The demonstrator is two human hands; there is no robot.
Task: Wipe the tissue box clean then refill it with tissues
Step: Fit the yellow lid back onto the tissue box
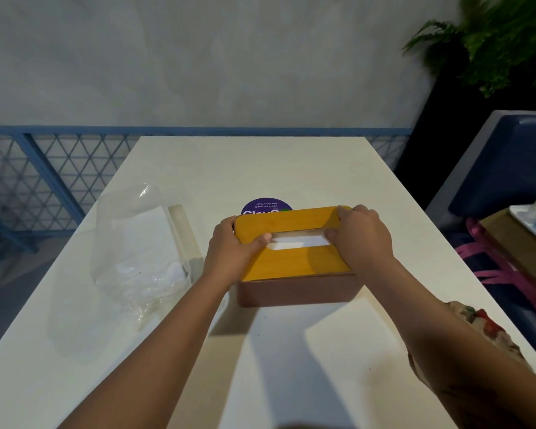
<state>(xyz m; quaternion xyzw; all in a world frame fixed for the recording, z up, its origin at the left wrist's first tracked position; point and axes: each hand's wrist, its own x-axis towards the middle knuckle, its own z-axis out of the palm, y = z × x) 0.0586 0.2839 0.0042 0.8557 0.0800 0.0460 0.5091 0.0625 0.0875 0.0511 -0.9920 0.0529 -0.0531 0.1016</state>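
Crosswise, tissue box (pixel 294 286) lies, slot (pixel 297 242) upward.

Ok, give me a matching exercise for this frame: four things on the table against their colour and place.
1 lid
2 box base
3 plastic wrapper
4 round sticker

A clear, left of the box base
B yellow, gripped by left hand and right hand
C purple, partly hidden behind the lid
D reddish-brown, under the lid

Pairs: 1-B, 2-D, 3-A, 4-C
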